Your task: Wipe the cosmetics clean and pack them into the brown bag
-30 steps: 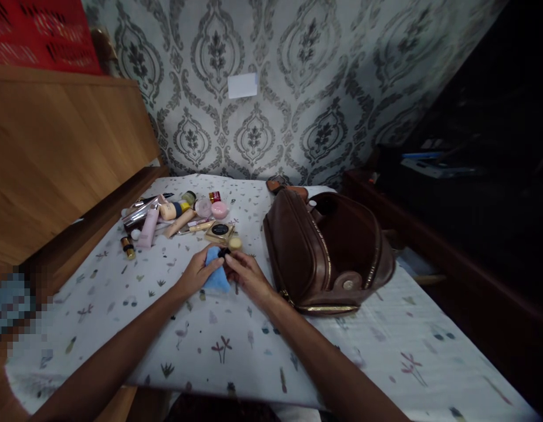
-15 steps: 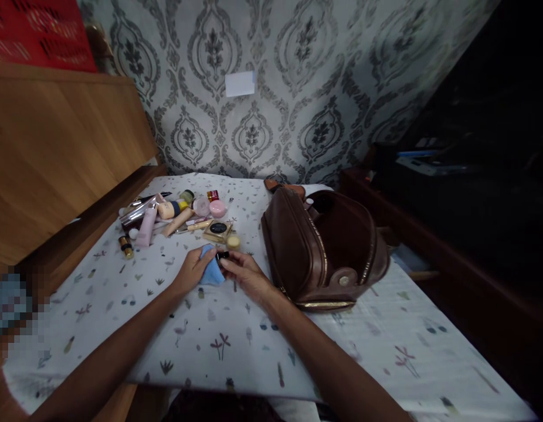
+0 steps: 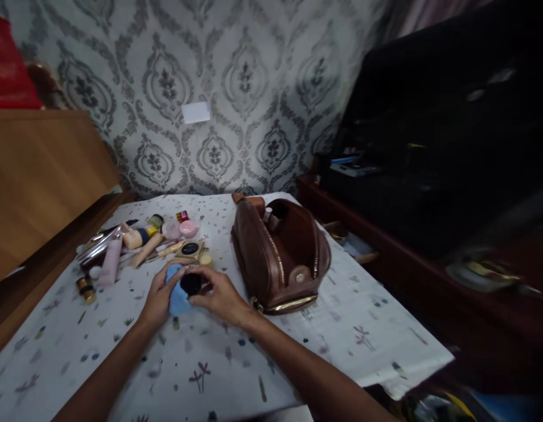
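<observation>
My left hand (image 3: 159, 293) is closed on a blue cloth (image 3: 179, 300), which lies against a small round black item (image 3: 191, 284). The fingers of my right hand (image 3: 219, 293) pinch that black item by its right side; its kind I cannot make out. Just beyond my hands are a gold-edged compact (image 3: 190, 250) with a dark oval on top and a small pale yellow round piece (image 3: 206, 260). To the right stands a brown toiletry bag (image 3: 271, 258), unzipped, with a pale-topped item showing inside.
A pile of cosmetics lies at the left, among them a pink tube (image 3: 110, 262), a cream bottle (image 3: 133, 238) and a pink round jar (image 3: 188, 228). A gold-and-black small bottle (image 3: 85, 290) lies nearer. A wooden panel (image 3: 47, 187) borders the table's left; dark furniture (image 3: 430, 146) stands right.
The view has swung to the right, so everything sits further left. The black item now turns a broad round dark face towards me, still between cloth and right fingers.
</observation>
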A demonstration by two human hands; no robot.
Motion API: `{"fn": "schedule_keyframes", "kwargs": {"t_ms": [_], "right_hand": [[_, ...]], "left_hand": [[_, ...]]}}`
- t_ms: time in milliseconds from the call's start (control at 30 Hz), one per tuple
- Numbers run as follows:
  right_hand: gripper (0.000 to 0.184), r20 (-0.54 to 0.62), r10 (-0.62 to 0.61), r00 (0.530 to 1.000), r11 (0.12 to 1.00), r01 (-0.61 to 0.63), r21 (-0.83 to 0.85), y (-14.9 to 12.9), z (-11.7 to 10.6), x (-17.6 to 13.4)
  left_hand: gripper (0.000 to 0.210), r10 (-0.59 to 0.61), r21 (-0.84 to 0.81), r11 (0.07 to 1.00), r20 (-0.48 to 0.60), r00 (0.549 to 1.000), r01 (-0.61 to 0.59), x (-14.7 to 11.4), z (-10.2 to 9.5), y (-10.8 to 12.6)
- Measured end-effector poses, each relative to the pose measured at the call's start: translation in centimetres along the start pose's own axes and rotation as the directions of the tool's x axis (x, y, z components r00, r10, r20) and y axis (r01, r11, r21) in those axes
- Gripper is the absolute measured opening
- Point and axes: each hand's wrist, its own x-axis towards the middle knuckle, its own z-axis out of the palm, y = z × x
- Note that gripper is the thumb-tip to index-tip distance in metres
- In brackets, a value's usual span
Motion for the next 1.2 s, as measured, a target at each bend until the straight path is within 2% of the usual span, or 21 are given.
{"fn": "schedule_keyframes", "kwargs": {"t_ms": [200,300,500,567,633,700,733,800,867,900,967,1033,1067,1133,1200], "right_hand": [[0.051,0.021,-0.231,0.973,0.92,0.225,-0.319,-5.4,-2.1,-1.7],[0.05,0.003,-0.312,0.95,0.862,0.285,-0.419,-7.5,-3.5,-2.2],[0.041,-0.071,-0.388,0.919,0.764,0.277,-0.583,-9.6,-5.7,-3.3],[0.04,-0.097,-0.406,0.909,0.743,0.267,-0.614,-9.9,-6.3,-3.8],[0.041,-0.123,-0.439,0.89,0.731,0.274,-0.624,-10.1,-6.8,-4.3],[0.041,-0.161,-0.477,0.864,0.736,0.293,-0.61,-10.2,-7.4,-4.8],[0.042,-0.192,-0.492,0.849,0.747,0.298,-0.594,-10.2,-7.6,-4.9],[0.041,-0.276,-0.501,0.82,0.784,0.296,-0.545,-10.0,-8.2,-5.1],[0.039,-0.369,-0.482,0.795,0.837,0.292,-0.464,-9.8,-8.7,-5.2],[0.038,-0.412,-0.458,0.788,0.866,0.291,-0.406,-9.8,-9.1,-5.2],[0.037,-0.474,-0.389,0.79,0.918,0.285,-0.277,-9.8,-9.9,-5.1],[0.038,-0.511,-0.319,0.798,0.948,0.263,-0.182,-9.9,-11.0,-5.0],[0.039,-0.524,-0.295,0.799,0.956,0.248,-0.16,-9.8,-11.6,-4.8],[0.044,-0.55,-0.272,0.79,0.962,0.215,-0.167,-9.7,-12.9,-4.2],[0.048,-0.567,-0.276,0.776,0.956,0.161,-0.245,-9.5,-14.2,-3.3]], "left_hand": [[0.046,-0.128,-0.205,0.972,-0.051,0.99,0.115,-0.1,2.8,3.9],[0.048,-0.132,-0.294,0.949,-0.036,0.991,0.116,0.2,4.9,5.8],[0.043,-0.059,-0.315,0.947,0.014,0.998,0.06,1.5,8.9,7.4],[0.038,0.019,-0.252,0.968,0.035,0.999,-0.01,2.1,9.6,7.7],[0.034,0.138,-0.11,0.986,0.089,0.986,-0.128,2.9,10.0,8.0],[0.031,0.29,0.071,0.949,0.184,0.939,-0.307,3.8,10.2,8.3],[0.031,0.368,0.147,0.9,0.249,0.896,-0.411,4.3,10.3,8.3],[0.033,0.502,0.25,0.747,0.397,0.769,-0.617,5.1,10.5,8.3],[0.038,0.573,0.308,0.556,0.531,0.625,-0.772,5.4,10.8,7.9],[0.04,0.587,0.333,0.463,0.579,0.565,-0.822,5.5,11.0,7.6],[0.043,0.611,0.372,0.306,0.629,0.481,-0.876,5.3,11.2,6.9],[0.042,0.643,0.394,0.212,0.633,0.431,-0.894,4.9,11.3,6.3],[0.042,0.66,0.403,0.19,0.623,0.42,-0.895,4.7,11.3,6.0],[0.041,0.687,0.424,0.18,0.592,0.422,-0.888,4.4,11.2,5.4],[0.041,0.706,0.439,0.191,0.56,0.434,-0.878,4.3,11.1,5.0]]}}
